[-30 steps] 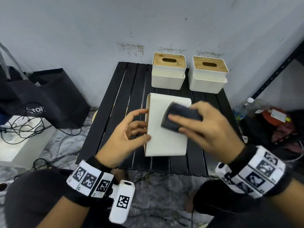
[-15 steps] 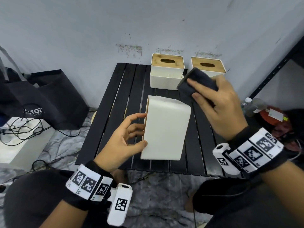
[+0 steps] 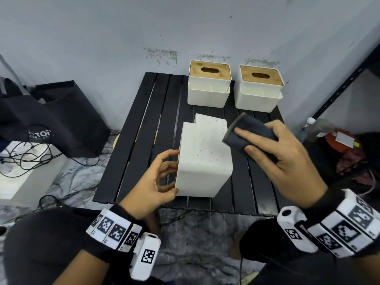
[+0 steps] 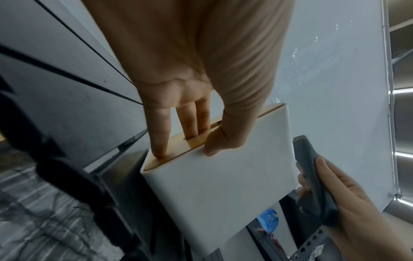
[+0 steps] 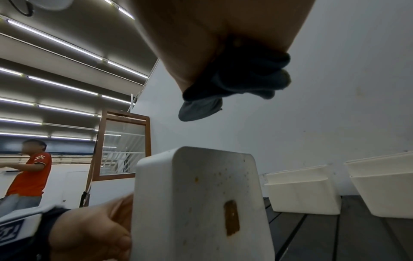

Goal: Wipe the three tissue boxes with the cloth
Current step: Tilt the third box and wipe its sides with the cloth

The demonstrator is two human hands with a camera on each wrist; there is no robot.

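A white tissue box lies tipped over on the black slatted table, its speckled underside turned up and to the right. My left hand grips it at the wooden lid side, thumb on the near face and fingers in the lid slot. My right hand holds a folded dark grey cloth just right of the box, above its underside and clear of it. Two more white boxes with wooden lids stand upright at the back.
A black bag and a white block with cables sit on the floor to the left. A bottle, red clutter and a black shelf post stand at the right. A person in orange is far off.
My right hand lifted the cloth off the box, swung toward the back right box, then came back beside the near box. My left hand turned the box so its speckled underside shows.
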